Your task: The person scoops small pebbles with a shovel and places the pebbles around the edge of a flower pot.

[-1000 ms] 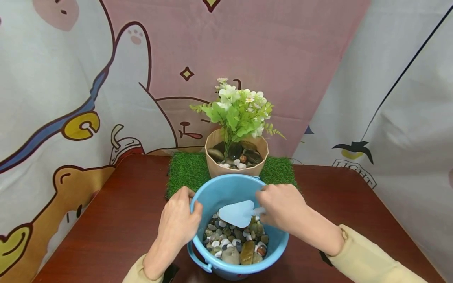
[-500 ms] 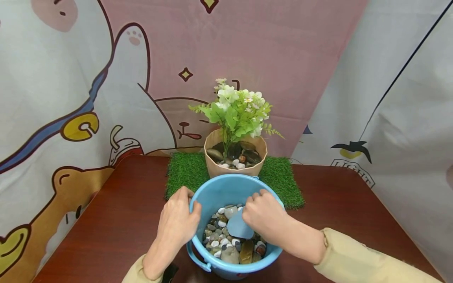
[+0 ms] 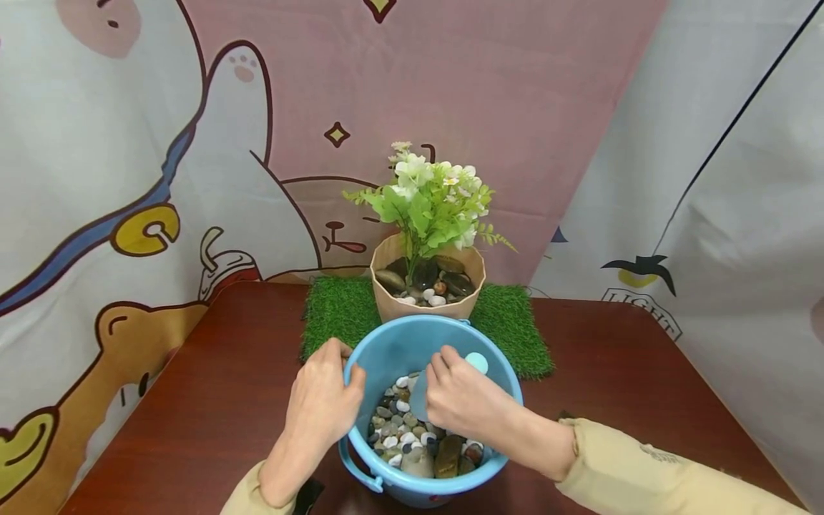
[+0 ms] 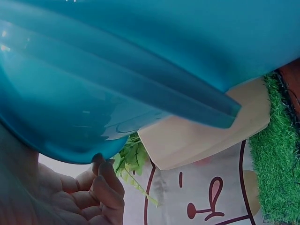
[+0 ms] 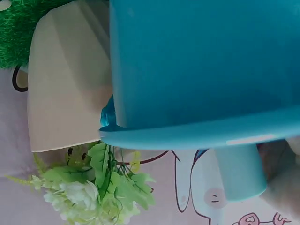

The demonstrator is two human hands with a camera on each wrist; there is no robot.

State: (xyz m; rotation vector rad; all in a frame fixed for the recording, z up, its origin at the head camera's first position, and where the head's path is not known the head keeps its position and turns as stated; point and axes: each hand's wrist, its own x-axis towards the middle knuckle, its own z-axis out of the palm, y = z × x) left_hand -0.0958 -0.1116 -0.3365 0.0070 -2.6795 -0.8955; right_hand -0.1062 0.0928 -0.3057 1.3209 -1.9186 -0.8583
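Note:
A light blue bucket (image 3: 385,357) stands near the front of the table with pebbles (image 3: 391,422) across its bottom, white, grey and brown, a few of them larger. At its left side my left hand (image 3: 325,393) grips the rim; fingertips (image 4: 105,180) meet the rim in the left wrist view. My right hand (image 3: 465,393) is inside the bucket's mouth, gripping a small blue shovel (image 3: 418,398) by its handle. The blade points down toward the pebbles and is partly hidden by the hand. The rounded handle end (image 5: 241,176) sticks out above the rim in the right wrist view.
Right behind the bucket stands a beige faceted pot (image 3: 394,309) holding stones and a white-flowered plant (image 3: 438,204). It sits on a green artificial grass mat (image 3: 337,315). The bucket's handle (image 3: 360,468) hangs at the front left. A printed cloth (image 3: 515,107) hangs behind the dark red table (image 3: 212,400).
My right hand has moved left and inward over the bucket, turning the shovel from flat to tilted blade-down, with its handle end now raised. My left hand has stayed on the rim.

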